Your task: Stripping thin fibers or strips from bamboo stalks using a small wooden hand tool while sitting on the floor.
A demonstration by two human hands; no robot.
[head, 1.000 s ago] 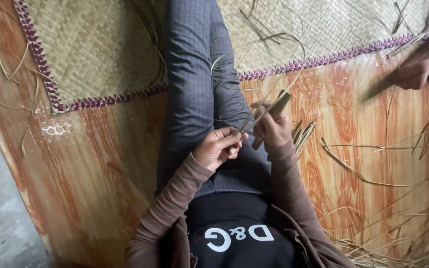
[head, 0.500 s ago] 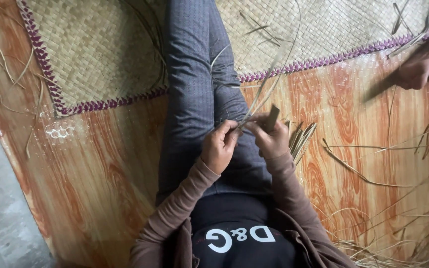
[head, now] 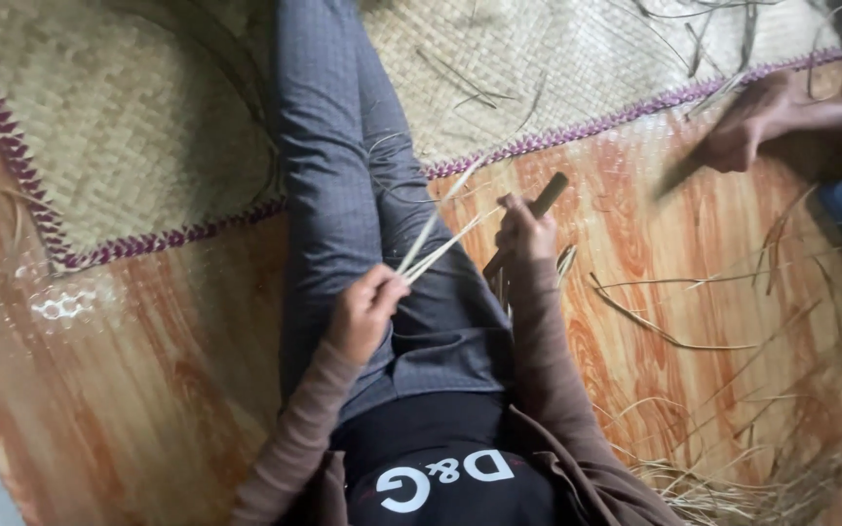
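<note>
1. The left hand (head: 363, 314) is closed in a pinch on pale reed strips (head: 438, 245) above the grey-trousered lap (head: 343, 195); their exact count is hard to tell, perhaps three.
2. The right hand (head: 523, 232) grips one dark wooden stick (head: 528, 219); its lower end is hidden behind the hand.
3. One woven mat (head: 119, 127), coarse with a purple stitched border, is cut off at the top edge.
4. Another person's hand (head: 747, 122), blurred, is near the wood-grain floor's (head: 148, 390) upper right corner.
5. Loose dry straw (head: 733, 487) gathers at the lower right corner.
</note>
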